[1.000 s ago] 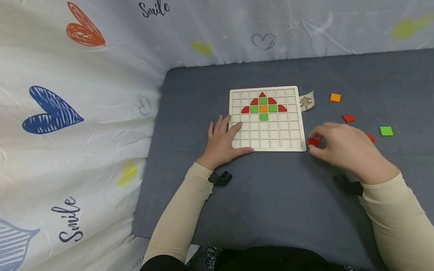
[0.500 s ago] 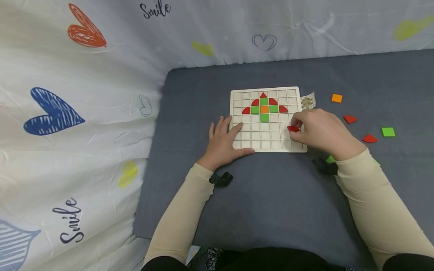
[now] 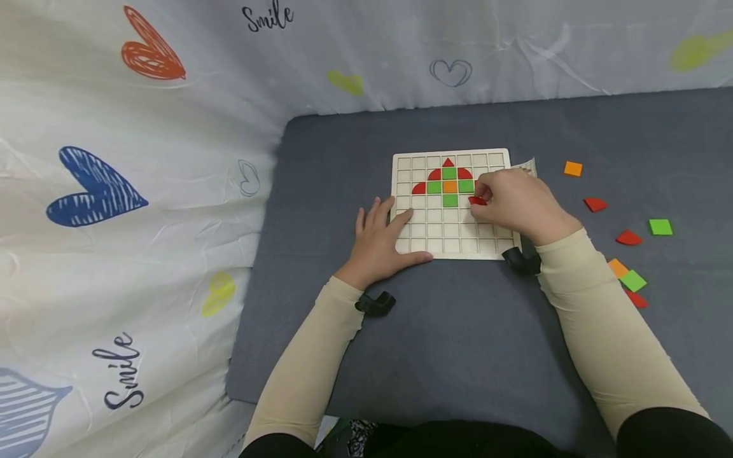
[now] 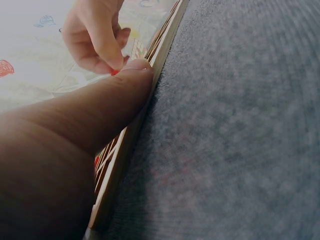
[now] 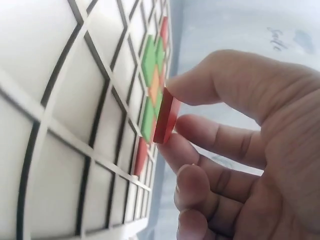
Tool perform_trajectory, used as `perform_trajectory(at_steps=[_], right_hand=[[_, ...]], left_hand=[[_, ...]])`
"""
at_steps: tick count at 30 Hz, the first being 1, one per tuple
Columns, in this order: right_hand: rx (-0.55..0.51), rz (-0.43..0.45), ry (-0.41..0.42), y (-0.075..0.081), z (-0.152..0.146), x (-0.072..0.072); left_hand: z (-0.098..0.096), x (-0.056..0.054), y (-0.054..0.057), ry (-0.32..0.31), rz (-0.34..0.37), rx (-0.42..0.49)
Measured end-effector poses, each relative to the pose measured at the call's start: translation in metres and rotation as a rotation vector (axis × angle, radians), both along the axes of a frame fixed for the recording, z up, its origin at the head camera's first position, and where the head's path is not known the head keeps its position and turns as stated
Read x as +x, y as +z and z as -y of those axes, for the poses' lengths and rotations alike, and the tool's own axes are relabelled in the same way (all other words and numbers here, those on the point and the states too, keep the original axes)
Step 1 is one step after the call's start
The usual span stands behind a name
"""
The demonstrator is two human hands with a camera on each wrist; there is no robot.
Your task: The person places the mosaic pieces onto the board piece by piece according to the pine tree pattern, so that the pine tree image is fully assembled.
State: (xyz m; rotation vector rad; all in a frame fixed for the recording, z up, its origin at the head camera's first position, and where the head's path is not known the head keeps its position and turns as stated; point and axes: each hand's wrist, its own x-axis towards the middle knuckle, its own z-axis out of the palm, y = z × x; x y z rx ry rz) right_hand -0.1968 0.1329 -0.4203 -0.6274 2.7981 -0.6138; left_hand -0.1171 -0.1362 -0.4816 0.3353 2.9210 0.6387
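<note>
- Presently, I see the right hand (image 3: 515, 202) pinching a red tile (image 5: 167, 117), tilted over the board (image 3: 435, 245).
- The left hand (image 3: 379, 242), fingers spread, rests across its near-left corner.
- A red-green-orange pattern (image 3: 449, 186) is seated; many cells (image 3: 451, 230) are unfilled, loose tiles (image 3: 661, 227) lie rightward.
- I'd judge the tabletop (image 3: 458, 343) nearer me offers room.

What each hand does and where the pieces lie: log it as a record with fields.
Left hand: spread at the near left corner of the board
Right hand: pinching a red piece over the board
On board: one orange square amid four green squares; red shapes at top and sides
Loose at right: two orange pieces, two green pieces, three red pieces in view
Paper slip: by the board's right edge, mostly hidden
</note>
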Motion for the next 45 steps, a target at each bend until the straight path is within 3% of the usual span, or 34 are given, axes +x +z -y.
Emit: perform_trajectory(at_steps=[12,24,45], right_hand=[[-0.029,-0.033,0.032,-0.019,0.006,-0.010],[0.000,-0.005,0.069,-0.014,0.007,-0.007],[0.011,0.019,0.058,-0.013,0.010,-0.004]], left_hand=[[0.000,0.000,-0.001,-0.007,-0.006,0.004],[0.000,0.001,-0.001,0.003,-0.009,0.008],[0.000,0.000,-0.002,-0.005,-0.013,-0.001]])
